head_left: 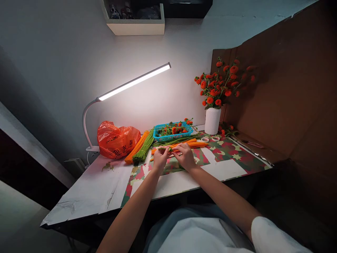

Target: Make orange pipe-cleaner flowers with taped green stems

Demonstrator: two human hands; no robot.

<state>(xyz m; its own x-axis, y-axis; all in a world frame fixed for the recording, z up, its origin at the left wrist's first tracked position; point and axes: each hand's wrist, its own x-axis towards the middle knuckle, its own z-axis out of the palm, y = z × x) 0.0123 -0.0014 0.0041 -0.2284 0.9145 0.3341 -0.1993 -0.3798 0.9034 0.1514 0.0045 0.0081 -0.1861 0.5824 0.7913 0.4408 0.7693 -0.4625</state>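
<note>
Both hands meet over the middle of the table, fingertips almost touching. My left hand is closed in a pinch on one side of a small green piece. From the right, my right hand pinches the same piece, its fingers bent around it. Just behind the hands lie orange stems. Further back, a blue basket holds small orange-red flowers with green stems. Bundles of green stems and orange stems rest to the left.
An orange plastic bag sits at the back left beside a lit clamp lamp. A white vase with orange-red flowers stands back right. Tape rolls lie near it. Cardboard walls the right side.
</note>
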